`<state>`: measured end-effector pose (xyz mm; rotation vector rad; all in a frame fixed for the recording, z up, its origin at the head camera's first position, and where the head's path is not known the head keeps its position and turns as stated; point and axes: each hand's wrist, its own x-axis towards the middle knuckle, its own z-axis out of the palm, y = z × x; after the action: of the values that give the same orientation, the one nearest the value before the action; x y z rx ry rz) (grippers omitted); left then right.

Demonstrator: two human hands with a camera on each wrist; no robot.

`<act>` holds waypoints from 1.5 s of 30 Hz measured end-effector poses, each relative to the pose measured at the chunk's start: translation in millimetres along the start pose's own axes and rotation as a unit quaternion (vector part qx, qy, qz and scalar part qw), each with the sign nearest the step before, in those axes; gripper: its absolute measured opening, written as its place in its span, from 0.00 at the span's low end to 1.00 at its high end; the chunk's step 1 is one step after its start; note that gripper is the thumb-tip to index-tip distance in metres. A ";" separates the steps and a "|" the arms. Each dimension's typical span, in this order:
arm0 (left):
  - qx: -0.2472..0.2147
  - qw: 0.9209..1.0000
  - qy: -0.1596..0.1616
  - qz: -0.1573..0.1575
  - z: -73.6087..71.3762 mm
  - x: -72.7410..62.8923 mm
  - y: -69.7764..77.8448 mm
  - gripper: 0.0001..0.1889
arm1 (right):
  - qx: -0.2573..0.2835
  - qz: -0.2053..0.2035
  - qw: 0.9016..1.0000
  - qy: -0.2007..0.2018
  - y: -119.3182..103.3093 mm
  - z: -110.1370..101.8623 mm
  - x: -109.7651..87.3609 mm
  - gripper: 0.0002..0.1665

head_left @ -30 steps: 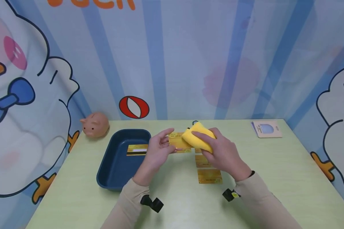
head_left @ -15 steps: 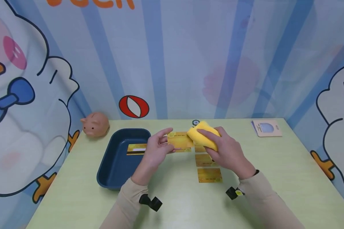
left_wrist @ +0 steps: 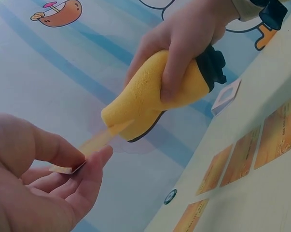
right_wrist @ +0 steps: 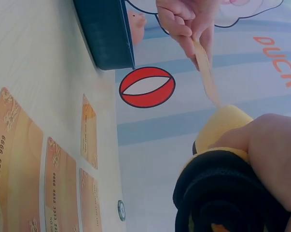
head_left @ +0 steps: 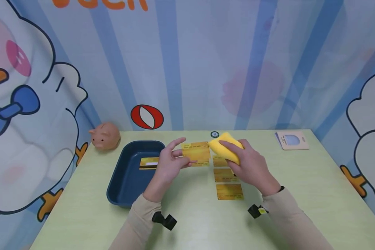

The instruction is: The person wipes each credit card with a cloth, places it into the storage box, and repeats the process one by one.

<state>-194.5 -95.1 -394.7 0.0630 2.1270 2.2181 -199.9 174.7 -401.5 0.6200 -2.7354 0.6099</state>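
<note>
In the head view my left hand (head_left: 167, 163) pinches a gold bank card (head_left: 195, 152) by its left side, holding it above the table. My right hand (head_left: 250, 166) grips a bunched yellow cloth (head_left: 225, 147) with dark edging, plain in the left wrist view. The cloth meets the card's right end. Below and right of the held card, several similar cards lie flat: a column has one card (head_left: 229, 192) nearest me and another card (head_left: 225, 175) behind it. The left wrist view shows a separate card (left_wrist: 191, 217) beside that column, mostly hidden in the head view.
A dark blue tray (head_left: 110, 180) stands left, with a gold card (head_left: 149, 163) in it showing its striped side. Behind are a pink piggy bank (head_left: 105, 136), a small round chip (head_left: 215, 134) and a pale pink flat package (head_left: 292, 140). A printed curtain backs the table (head_left: 300, 194).
My right hand with the yellow cloth has slid right along the card, showing more of its face and the round chip behind. The left hand keeps its pinch, almost in place.
</note>
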 end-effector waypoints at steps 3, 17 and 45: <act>-0.002 1.000 0.000 0.000 -0.4 0.1 -0.7 0.36 | 0.014 0.008 1.000 0.005 1.9 -0.5 -0.1 0.35; 0.053 0.998 0.000 0.037 0.7 -3.8 -8.0 0.17 | 0.081 0.014 0.995 0.051 3.4 -5.4 -1.0 0.35; 0.031 0.998 0.029 0.045 4.5 -1.7 -13.2 0.12 | 0.096 0.002 0.994 0.057 2.6 -7.8 -0.1 0.35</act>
<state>-192.2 -90.2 -407.7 0.1026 2.2679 2.2270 -199.7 180.4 -395.6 0.6028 -2.5916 0.8899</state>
